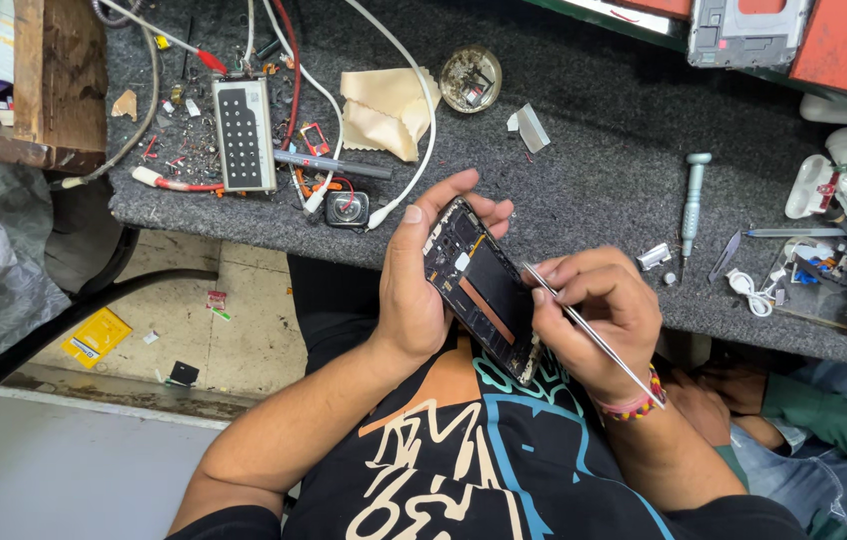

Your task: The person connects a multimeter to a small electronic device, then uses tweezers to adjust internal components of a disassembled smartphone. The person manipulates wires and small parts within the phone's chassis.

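Metal tweezers (594,335) are pinched in the right hand (599,320); the left hand (424,275) clamps the opened phone (484,290), frame centre.

On the floor to your left lies a flat yellow packet (95,336) — rectangular, dark print. Nearby, a small red-and-white label scrap (216,299) — possibly a sticker; view too small.
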